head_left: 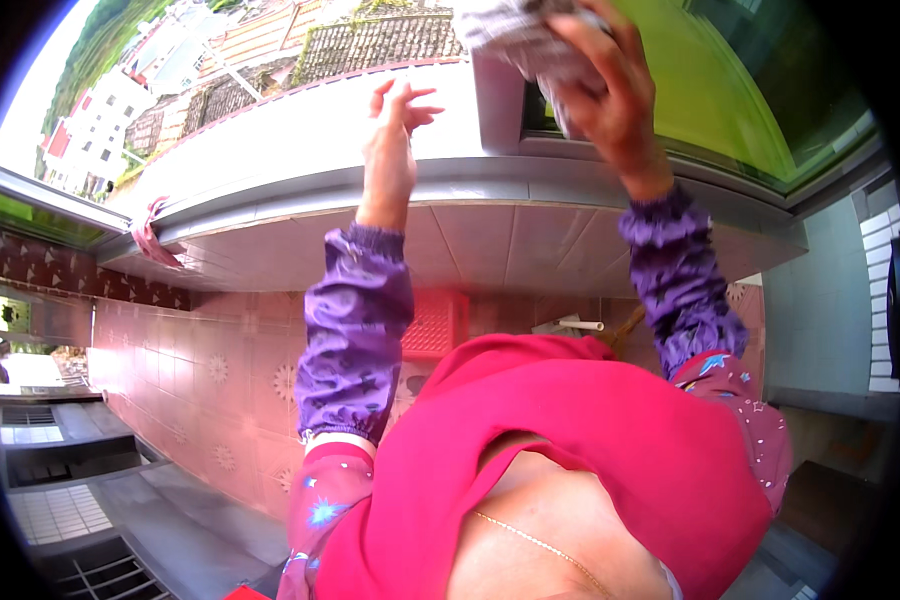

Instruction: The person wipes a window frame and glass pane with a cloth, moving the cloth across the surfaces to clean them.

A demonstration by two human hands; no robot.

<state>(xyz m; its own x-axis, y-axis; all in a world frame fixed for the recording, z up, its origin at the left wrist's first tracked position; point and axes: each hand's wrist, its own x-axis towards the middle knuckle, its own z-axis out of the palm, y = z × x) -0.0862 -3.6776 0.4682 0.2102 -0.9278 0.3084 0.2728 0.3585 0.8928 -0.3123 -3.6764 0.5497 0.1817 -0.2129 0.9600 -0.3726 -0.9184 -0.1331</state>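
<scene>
My right hand is raised at the top of the view, closed on a crumpled grey-white cloth pressed against a grey window frame. My left hand is lifted beside it with fingers spread, holding nothing, hovering over the white ledge left of the frame. Both forearms wear purple sleeve covers over a pink patterned top.
A pink rag lies at the ledge's left end. Green-tinted glass fills the window to the right. Below are a tiled parapet wall, pink wall tiles, a red plastic crate and rooftops beyond the ledge.
</scene>
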